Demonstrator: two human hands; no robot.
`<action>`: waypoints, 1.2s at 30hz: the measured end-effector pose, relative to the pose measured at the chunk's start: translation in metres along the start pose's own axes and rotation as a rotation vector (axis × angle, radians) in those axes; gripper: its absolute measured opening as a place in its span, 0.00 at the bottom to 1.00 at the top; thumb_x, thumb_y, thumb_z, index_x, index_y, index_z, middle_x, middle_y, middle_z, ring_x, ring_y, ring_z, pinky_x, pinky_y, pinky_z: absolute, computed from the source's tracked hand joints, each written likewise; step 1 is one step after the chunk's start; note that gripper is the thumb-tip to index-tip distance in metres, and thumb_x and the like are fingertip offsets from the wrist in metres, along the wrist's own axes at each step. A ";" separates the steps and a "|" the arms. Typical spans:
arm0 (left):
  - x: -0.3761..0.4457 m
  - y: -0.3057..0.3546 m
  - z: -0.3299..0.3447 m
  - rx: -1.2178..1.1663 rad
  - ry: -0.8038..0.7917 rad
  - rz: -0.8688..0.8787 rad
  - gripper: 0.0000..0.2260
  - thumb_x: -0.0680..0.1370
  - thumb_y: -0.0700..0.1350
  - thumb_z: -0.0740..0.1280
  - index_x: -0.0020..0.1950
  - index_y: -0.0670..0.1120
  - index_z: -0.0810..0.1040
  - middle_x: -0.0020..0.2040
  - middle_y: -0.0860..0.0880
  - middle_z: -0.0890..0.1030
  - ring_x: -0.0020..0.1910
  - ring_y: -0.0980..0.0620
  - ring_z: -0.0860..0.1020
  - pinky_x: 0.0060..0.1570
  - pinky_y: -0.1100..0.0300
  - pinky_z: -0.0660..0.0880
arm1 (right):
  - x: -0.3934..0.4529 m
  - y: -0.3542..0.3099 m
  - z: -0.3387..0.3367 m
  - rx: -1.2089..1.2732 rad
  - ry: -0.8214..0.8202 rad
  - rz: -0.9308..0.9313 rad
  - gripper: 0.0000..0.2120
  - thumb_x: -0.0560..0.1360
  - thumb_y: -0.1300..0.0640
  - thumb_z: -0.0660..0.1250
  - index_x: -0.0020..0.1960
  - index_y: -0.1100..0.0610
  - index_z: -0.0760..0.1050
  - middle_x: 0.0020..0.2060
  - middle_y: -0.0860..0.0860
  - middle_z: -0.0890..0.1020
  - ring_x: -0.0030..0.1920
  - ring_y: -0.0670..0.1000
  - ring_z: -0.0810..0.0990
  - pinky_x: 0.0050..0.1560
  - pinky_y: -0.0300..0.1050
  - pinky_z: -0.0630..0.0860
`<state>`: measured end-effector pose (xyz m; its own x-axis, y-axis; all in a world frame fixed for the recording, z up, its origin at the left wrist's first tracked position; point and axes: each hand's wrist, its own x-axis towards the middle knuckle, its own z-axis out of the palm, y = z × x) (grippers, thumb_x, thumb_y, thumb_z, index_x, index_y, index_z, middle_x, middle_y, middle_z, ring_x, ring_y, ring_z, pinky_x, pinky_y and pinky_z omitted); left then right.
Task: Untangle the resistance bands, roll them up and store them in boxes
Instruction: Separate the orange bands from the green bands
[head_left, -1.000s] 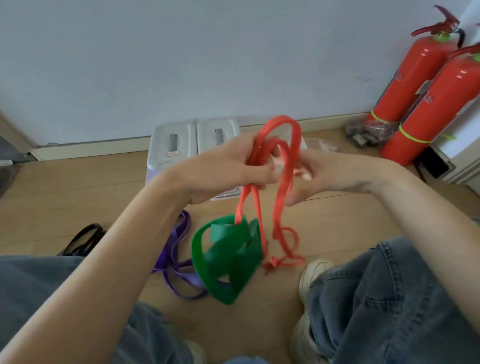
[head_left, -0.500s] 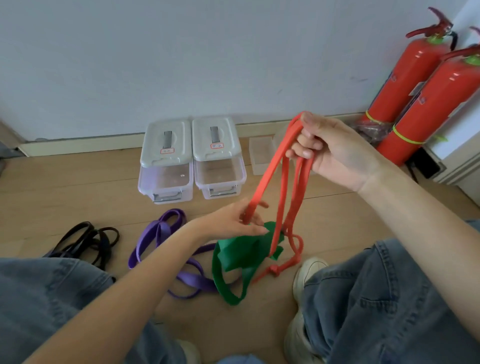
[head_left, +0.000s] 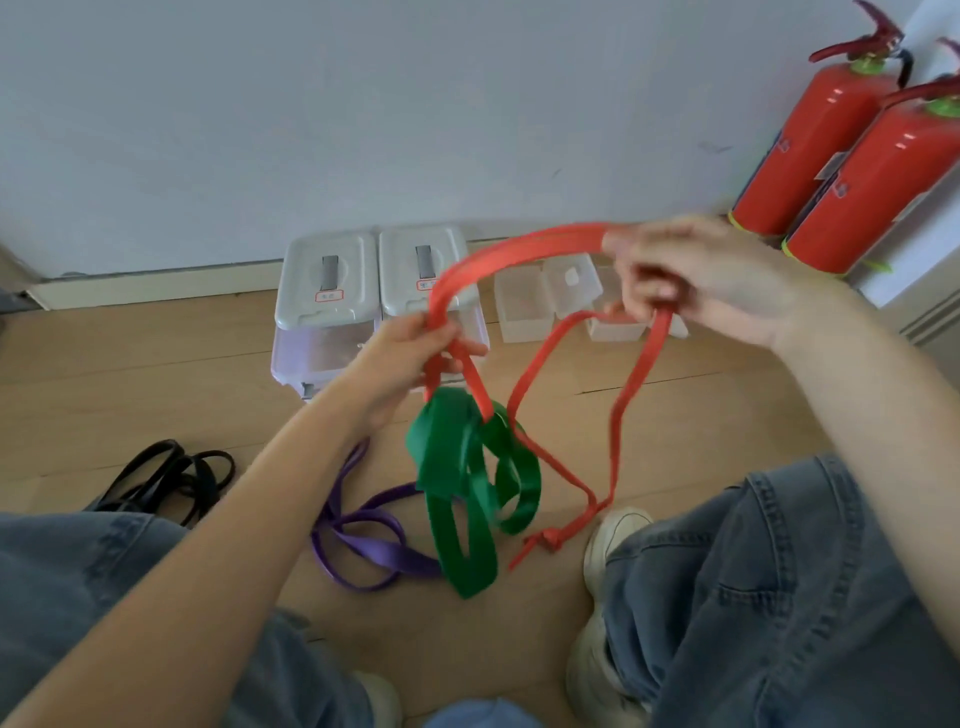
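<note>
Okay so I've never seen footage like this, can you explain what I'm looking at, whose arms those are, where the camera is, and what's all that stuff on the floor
There is no machine here. The camera sits on a person's head and looks down at their own arms and jeans-clad knees; they appear to be sitting on a wooden floor.

The left hand and right hand both grip a red resistance band, stretched in an arc between them. A green band hangs tangled in it, and the red band has a knot low down.

On the floor lie a purple band and a black band. By the wall stand two lidded storage boxes, some small clear containers and two fire extinguishers.
</note>
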<state>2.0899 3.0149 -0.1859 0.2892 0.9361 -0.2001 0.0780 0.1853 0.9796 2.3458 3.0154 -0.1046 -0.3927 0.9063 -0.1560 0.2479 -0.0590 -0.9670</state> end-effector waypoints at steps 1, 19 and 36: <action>0.000 0.008 -0.003 0.007 0.037 0.029 0.06 0.80 0.40 0.59 0.46 0.46 0.73 0.42 0.51 0.84 0.34 0.57 0.79 0.36 0.66 0.75 | -0.004 -0.001 -0.002 -0.198 -0.120 0.158 0.13 0.66 0.45 0.72 0.41 0.53 0.78 0.25 0.50 0.78 0.29 0.51 0.78 0.41 0.40 0.79; 0.003 -0.014 0.012 0.820 -0.288 0.151 0.27 0.68 0.52 0.75 0.65 0.54 0.70 0.61 0.55 0.75 0.63 0.54 0.70 0.64 0.54 0.68 | 0.006 0.017 0.049 0.049 -0.198 -0.011 0.03 0.74 0.66 0.65 0.44 0.60 0.76 0.25 0.44 0.72 0.26 0.43 0.66 0.35 0.33 0.70; 0.001 0.010 0.016 0.078 0.014 0.023 0.05 0.78 0.42 0.64 0.48 0.46 0.80 0.44 0.46 0.82 0.41 0.51 0.80 0.48 0.59 0.76 | 0.014 0.028 0.033 -0.503 0.095 0.112 0.16 0.74 0.44 0.64 0.41 0.57 0.77 0.26 0.47 0.72 0.28 0.48 0.71 0.30 0.39 0.68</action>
<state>2.1065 3.0127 -0.1766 0.2783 0.9441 -0.1766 0.1456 0.1403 0.9793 2.3179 3.0124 -0.1406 -0.2626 0.9414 -0.2116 0.6876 0.0288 -0.7255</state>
